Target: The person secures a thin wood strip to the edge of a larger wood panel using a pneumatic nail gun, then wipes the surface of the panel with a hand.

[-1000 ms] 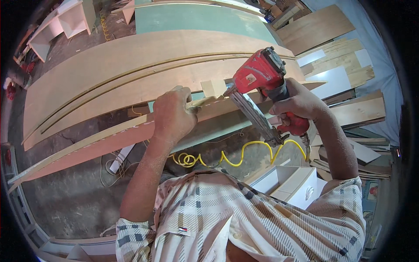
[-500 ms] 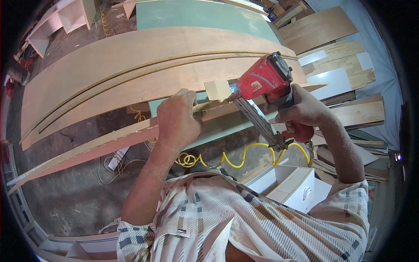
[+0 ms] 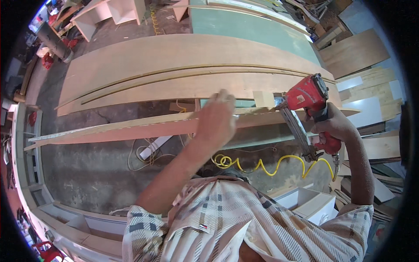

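By wooden board (image 3: 144, 129), red nailer (image 3: 305, 92) (scuffed); coiled hose (image 3: 288, 156)

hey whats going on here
A person's right hand grips a red nail gun, its nose at or close to the upper edge of a long panel. The left hand, blurred, is at that edge farther left; whether it grips is unclear. A coiled yellow hose hangs below, and two thin strips lie on a wide board beyond.
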Demonstrator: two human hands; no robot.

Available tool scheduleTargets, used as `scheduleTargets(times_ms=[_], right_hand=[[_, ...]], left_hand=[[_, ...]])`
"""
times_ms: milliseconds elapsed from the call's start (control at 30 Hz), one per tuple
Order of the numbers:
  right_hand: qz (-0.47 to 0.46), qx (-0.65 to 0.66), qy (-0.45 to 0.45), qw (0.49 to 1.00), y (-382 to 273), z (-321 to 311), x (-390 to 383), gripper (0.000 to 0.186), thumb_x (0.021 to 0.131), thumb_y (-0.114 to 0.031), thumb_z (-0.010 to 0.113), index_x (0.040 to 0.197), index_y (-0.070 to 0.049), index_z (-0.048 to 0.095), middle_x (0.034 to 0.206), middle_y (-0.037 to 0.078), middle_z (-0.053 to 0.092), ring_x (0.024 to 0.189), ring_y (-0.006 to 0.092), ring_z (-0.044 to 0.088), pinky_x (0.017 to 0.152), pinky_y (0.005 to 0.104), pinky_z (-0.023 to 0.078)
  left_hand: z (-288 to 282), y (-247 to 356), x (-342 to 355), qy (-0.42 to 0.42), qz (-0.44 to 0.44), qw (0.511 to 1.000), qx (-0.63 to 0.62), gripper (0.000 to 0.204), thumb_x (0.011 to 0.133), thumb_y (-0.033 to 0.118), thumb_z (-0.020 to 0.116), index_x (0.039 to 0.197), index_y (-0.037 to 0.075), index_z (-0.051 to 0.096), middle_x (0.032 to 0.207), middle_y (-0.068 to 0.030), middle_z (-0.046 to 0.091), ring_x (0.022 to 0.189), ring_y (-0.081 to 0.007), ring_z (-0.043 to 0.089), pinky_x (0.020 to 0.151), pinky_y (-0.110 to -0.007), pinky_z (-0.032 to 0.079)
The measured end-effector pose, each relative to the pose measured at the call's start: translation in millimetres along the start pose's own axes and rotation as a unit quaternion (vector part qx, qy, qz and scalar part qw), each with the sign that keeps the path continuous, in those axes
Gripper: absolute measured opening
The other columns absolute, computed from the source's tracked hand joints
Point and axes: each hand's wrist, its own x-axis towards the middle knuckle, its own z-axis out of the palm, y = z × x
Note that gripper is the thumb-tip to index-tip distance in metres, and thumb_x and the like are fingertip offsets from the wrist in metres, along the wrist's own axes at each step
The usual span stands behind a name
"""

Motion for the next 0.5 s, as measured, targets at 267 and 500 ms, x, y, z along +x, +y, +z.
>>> scheduleTargets(times_ms=[267,500], right_hand=[[-0.066,-0.001,0.009,0.998,4.6,1.6,-2.6,0.040,0.069,0.002,0.073,0.108,0.005,0.065,0.069,0.006,0.064,0.050,0.0149,0.062,0.047,0.0311,0.053],[-0.040,0.046,0.000,0.998,2.9,5.1,-4.9,0.042,0.069,0.003,0.073,0.110,0.005,0.063,0.071,0.006,0.065,0.049,0.0155,0.063,0.047,0.0315,0.053]], left_hand=[[-99.6,-41.3,-45.5,0.026,-0.059,0.997,0.052,0.029,0.076,0.015,0.083,0.097,0.000,0.071,0.093,-0.0141,0.065,0.091,-0.0344,0.066,0.079,-0.044,0.052],[-94.2,-69.1,-40.8,-0.002,0.007,0.999,0.041,0.026,0.076,0.013,0.082,0.094,0.001,0.068,0.091,-0.0133,0.062,0.088,-0.0335,0.062,0.077,-0.044,0.049]])
